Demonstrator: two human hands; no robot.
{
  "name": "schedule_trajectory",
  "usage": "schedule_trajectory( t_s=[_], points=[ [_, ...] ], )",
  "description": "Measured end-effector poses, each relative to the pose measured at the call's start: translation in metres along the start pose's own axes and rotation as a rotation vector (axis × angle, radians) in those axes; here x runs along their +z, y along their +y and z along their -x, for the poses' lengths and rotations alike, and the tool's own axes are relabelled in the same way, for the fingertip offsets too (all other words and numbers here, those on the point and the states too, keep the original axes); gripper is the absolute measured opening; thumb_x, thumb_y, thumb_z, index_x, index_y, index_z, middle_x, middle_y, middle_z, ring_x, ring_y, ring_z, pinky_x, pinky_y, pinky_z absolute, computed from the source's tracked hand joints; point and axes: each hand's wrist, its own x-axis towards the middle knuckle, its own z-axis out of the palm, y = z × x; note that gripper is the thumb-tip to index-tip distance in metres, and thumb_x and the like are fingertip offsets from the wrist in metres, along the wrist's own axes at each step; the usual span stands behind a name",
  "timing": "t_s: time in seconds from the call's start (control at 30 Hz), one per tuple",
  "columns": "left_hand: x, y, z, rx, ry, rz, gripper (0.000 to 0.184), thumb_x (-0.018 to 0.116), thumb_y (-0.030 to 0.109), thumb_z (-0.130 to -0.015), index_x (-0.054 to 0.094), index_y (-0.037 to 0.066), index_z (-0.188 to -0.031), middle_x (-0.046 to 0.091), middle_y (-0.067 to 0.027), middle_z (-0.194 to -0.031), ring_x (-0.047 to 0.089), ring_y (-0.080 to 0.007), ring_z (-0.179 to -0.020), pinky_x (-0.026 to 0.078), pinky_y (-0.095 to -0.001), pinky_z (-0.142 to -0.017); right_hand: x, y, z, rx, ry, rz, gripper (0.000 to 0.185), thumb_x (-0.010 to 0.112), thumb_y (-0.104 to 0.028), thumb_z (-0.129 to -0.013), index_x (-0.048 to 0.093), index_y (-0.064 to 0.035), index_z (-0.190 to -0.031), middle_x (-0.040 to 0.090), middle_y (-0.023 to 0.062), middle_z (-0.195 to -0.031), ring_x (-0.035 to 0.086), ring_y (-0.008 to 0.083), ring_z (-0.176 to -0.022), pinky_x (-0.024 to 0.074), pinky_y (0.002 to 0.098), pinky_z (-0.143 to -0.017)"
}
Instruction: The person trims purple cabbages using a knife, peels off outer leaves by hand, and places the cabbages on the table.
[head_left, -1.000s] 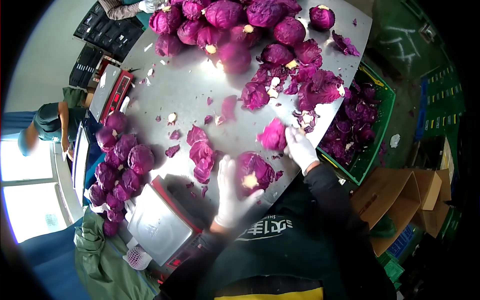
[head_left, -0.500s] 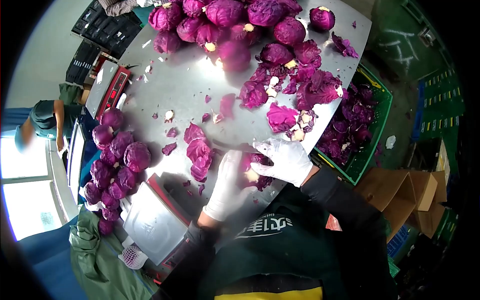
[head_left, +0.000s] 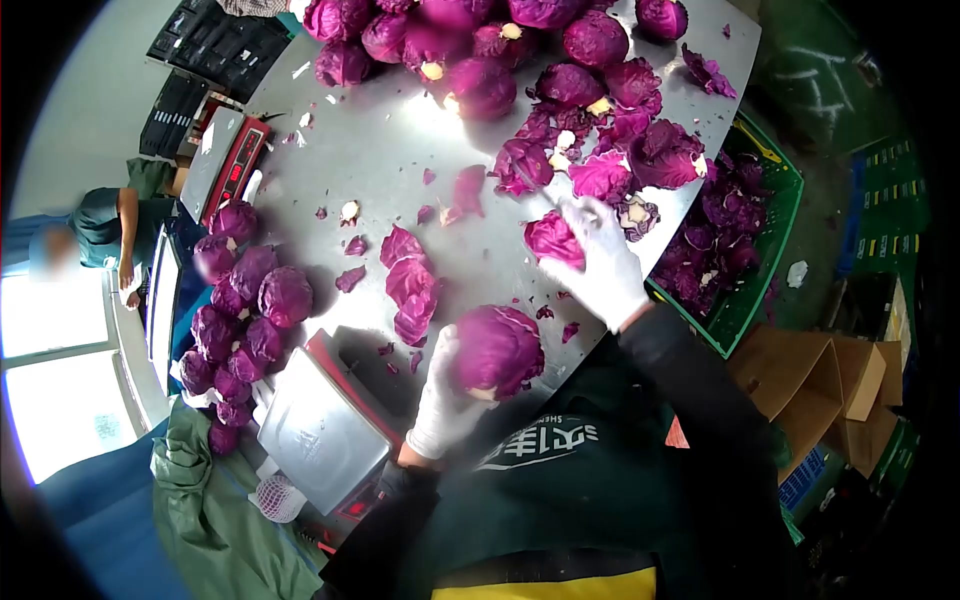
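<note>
Near the table's front edge, my gloved left hand [head_left: 443, 402] holds a red cabbage [head_left: 498, 350] from its left side, with the pale stem end facing down toward me. My gloved right hand [head_left: 603, 258] is farther forward and to the right, its fingers closed on a loose purple leaf [head_left: 553, 240]. Another bright leaf [head_left: 602, 176] lies just beyond it, next to a cut stem piece [head_left: 637, 216]. Left of the held cabbage, some peeled leaves [head_left: 409, 285] rest on the metal table [head_left: 350, 130].
Many cabbages [head_left: 480, 88] fill the far side; another pile [head_left: 240, 300] lies at the left by two scales [head_left: 322, 430] [head_left: 222, 165]. A green crate [head_left: 780, 222] of leaves and a cardboard box [head_left: 800, 380] stand right. A person [head_left: 105, 228] is at far left.
My right hand has moved away from the cabbage, forward and right, and now has a leaf. The cabbage has turned in my left hand. Another leaf now lies farther back.
</note>
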Motion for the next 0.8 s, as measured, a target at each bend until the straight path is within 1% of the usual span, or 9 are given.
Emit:
schedule_trajectory(
  t_s=[0.1,0.17,0.27,0.33,0.43,0.47,0.6,0.77,0.8],
  points=[
    [0.001,-0.002,0.011,-0.111,0.067,0.158,0.112,0.089,0.009,-0.066,0.015,0.009,-0.150,0.020,-0.0197,-0.155,0.028,-0.0298,-0.143,0.030,-0.0435,-0.116,0.017,-0.008,0.037,-0.057,-0.398,-0.561,0.068,0.082,-0.028,-0.078,0.051,-0.0097,-0.136,0.049,0.0112,-0.135,0.054,0.0213,-0.120,0.0484,0.0348,-0.096],
    [-0.001,0.025,0.006,-0.280,0.124,0.538,0.111,0.092,0.019,-0.064,0.019,0.005,-0.147,0.029,-0.0184,-0.145,0.036,-0.0296,-0.136,0.033,-0.0431,-0.113,0.023,-0.034,0.051,0.168,-0.574,-0.755,0.061,0.081,-0.032,-0.081,0.055,-0.0052,-0.129,0.055,0.0094,-0.124,0.056,0.0214,-0.116,0.0477,0.0329,-0.097],
    [-0.012,0.033,-0.007,-0.235,0.115,-0.265,0.107,0.092,0.028,-0.062,0.026,0.005,-0.143,0.035,-0.0169,-0.133,0.040,-0.0293,-0.125,0.036,-0.0432,-0.107,0.029,-0.044,0.054,0.158,-0.559,-0.826,0.059,0.083,-0.029,-0.080,0.056,-0.0039,-0.126,0.057,0.0053,-0.118,0.055,0.0151,-0.107,0.0474,0.0296,-0.090],
    [0.002,0.037,-0.015,-0.260,0.215,-0.309,0.098,0.091,0.031,-0.063,0.035,0.004,-0.140,0.036,-0.0197,-0.130,0.038,-0.0339,-0.120,0.035,-0.0467,-0.105,0.033,-0.046,0.055,0.117,-0.593,-0.805,0.058,0.085,-0.024,-0.078,0.058,-0.0057,-0.126,0.059,0.0001,-0.108,0.054,0.0082,-0.087,0.0472,0.0238,-0.077],
    [0.006,0.040,-0.014,-0.215,0.201,-0.328,0.094,0.089,0.028,-0.065,0.039,0.003,-0.140,0.040,-0.0208,-0.135,0.037,-0.0387,-0.126,0.034,-0.0494,-0.107,0.032,-0.041,0.050,0.135,-0.694,-0.652,0.055,0.085,-0.024,-0.078,0.059,-0.0043,-0.122,0.059,-0.0001,-0.105,0.053,0.0079,-0.085,0.0481,0.0242,-0.076],
    [0.005,0.037,-0.012,-0.190,0.194,-0.300,0.094,0.089,0.027,-0.066,0.038,0.003,-0.141,0.040,-0.0205,-0.136,0.037,-0.0389,-0.128,0.034,-0.0492,-0.107,0.026,-0.044,0.050,0.066,-0.652,-0.606,0.057,0.073,-0.049,-0.082,0.063,-0.0069,-0.119,0.067,0.0126,-0.107,0.066,0.0259,-0.097,0.0521,0.0342,-0.089],
    [0.001,0.026,-0.005,-0.132,0.140,-0.286,0.092,0.088,0.027,-0.068,0.039,0.002,-0.142,0.039,-0.0222,-0.143,0.037,-0.0404,-0.134,0.033,-0.0492,-0.110,0.036,-0.049,0.057,-0.237,-0.297,-0.205,0.040,0.061,-0.043,-0.089,0.069,-0.0080,-0.108,0.072,0.0124,-0.095,0.069,0.0332,-0.077,0.0564,0.0418,-0.072],
    [0.007,0.014,0.014,-0.072,0.275,-0.111,0.091,0.086,0.027,-0.070,0.038,0.001,-0.143,0.037,-0.0228,-0.147,0.036,-0.0406,-0.137,0.030,-0.0496,-0.113,0.044,0.012,0.017,0.038,-0.159,0.009,0.028,0.066,-0.028,-0.091,0.069,-0.0029,-0.102,0.067,0.0161,-0.070,0.064,0.0265,-0.057,0.0493,0.0376,-0.055],
    [0.006,0.006,0.020,-0.166,0.312,-0.070,0.089,0.085,0.024,-0.072,0.037,0.001,-0.143,0.039,-0.0210,-0.145,0.037,-0.0374,-0.137,0.029,-0.0470,-0.114,0.038,0.017,0.012,0.442,-0.160,-0.564,0.036,0.066,-0.036,-0.091,0.061,-0.0023,-0.105,0.065,0.0124,-0.072,0.063,0.0278,-0.060,0.0514,0.0374,-0.058]
  ],
)
